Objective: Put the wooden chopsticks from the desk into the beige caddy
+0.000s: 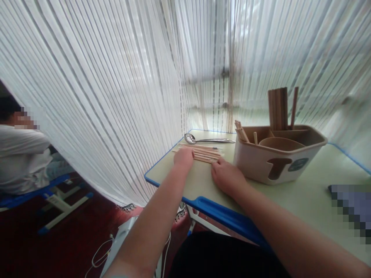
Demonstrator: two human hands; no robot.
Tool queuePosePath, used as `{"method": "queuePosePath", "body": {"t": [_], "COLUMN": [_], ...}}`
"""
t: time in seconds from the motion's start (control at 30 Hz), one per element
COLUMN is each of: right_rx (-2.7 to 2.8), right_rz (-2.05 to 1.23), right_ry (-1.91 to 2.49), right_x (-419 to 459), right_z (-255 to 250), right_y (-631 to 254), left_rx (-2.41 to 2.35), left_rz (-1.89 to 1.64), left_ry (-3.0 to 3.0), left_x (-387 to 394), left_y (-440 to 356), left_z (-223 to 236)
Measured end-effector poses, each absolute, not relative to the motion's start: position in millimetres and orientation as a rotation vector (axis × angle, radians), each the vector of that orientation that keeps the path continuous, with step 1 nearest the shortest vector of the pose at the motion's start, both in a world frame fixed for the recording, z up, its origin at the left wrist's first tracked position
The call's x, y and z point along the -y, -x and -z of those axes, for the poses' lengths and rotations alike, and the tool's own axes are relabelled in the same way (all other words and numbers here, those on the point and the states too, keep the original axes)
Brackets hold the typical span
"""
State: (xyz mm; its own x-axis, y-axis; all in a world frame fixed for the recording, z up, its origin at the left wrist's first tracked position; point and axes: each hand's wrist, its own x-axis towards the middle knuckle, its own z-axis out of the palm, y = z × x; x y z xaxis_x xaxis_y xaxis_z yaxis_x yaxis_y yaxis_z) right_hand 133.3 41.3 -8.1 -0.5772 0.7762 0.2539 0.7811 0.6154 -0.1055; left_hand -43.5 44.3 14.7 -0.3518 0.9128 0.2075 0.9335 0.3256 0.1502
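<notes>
Several thin wooden chopsticks (207, 153) lie side by side on the table, some seemingly in clear wrapping. My left hand (183, 157) is curled over their left part, with its fingertips mostly hidden. At the right ends, my right hand (227, 175) has its fingers bent and pressed together on the nearest chopstick. Behind the row rests a metal slotted spoon (190, 139), its handle pointing right. To the right of my right hand stands a beige divided caddy (255, 164). Light sticks (242, 133) lean in its left compartment, and a bundle of darker chopsticks (277, 109) stands upright at its back.
The pale table (199, 187) has a blue raised edge (220, 214). A blurred-out dark flat item (353, 204) lies at the right. White string curtains (121, 77) hang around the table. Beyond them, a person in a white top (21, 158) sits at the left. A white cable (98, 251) runs near the floor.
</notes>
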Motion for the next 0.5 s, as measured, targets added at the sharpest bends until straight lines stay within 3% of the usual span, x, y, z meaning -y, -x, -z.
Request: {"method": "queuePosePath", "body": {"t": [0.5], "right_rx": [2.514], "right_rz": [-0.047], "right_ry": [1.089], "right_x": [-61], "right_z": [23], "right_y": [-126], "left_rx": [2.294], "left_rz": [0.35], "left_ry": [1.884], "left_x": [-44], "left_y": [38], "left_z": [-7]}}
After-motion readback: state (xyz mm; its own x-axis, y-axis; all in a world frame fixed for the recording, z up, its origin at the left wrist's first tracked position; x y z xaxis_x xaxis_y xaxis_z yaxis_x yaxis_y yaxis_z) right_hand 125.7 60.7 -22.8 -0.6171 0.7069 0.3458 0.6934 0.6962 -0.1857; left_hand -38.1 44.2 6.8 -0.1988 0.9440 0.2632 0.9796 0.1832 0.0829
